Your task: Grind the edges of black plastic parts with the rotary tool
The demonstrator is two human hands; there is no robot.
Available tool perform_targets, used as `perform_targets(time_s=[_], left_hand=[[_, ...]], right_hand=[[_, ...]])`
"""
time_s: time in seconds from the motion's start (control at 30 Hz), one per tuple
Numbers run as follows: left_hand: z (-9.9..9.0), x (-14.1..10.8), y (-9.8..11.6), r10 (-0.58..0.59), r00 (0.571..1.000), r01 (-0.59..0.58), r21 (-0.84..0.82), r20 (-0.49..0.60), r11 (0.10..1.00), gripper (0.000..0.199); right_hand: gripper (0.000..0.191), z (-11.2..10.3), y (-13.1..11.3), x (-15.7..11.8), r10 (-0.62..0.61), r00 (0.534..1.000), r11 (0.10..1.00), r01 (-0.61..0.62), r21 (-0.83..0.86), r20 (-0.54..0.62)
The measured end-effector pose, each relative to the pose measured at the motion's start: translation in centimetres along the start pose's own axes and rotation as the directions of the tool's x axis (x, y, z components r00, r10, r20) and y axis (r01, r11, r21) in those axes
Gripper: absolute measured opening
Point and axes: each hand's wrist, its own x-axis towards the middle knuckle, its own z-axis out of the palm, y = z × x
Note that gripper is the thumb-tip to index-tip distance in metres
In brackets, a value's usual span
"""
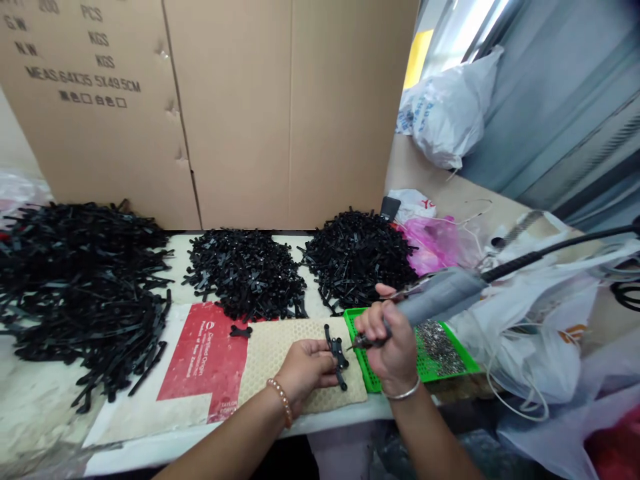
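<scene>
I'm seeing the left hand [305, 373] pinching a light, stiff black plastic part [336, 353], best held by its narrow stem, while the right hand [387, 347] is wrapping around a grey rotary tool [440, 297].

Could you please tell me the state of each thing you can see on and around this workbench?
Left hand: holding a black plastic piece on a honeycomb mat.
Right hand: gripping a grey rotary tool, tip aimed toward the piece.
Green plastic tray: holding metal scraps.
Black plastic parts: heaped loose.
Cardboard carton: upright, edge dented.
White plastic bag: bulging.
</scene>
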Motion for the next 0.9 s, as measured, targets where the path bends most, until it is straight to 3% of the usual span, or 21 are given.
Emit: perform_targets(time_s=[0.17, 0.9], left_hand=[[-0.1, 0.2, -0.2, 0.018, 1.000, -0.018, -0.010, 0.004, 1.000, 0.024], [-0.4, 0.5, -0.5, 0.030, 0.999, -0.029, -0.025, 0.019, 0.999, 0.025]], right_hand=[[0.023, 0.6, 2.0, -1.0, 0.066, 0.998, 0.997, -0.066, -0.026, 0.003], [0.023, 0.3, 2.5, -1.2, -0.004, 0.999, 0.996, 0.000, -0.086, -0.048]])
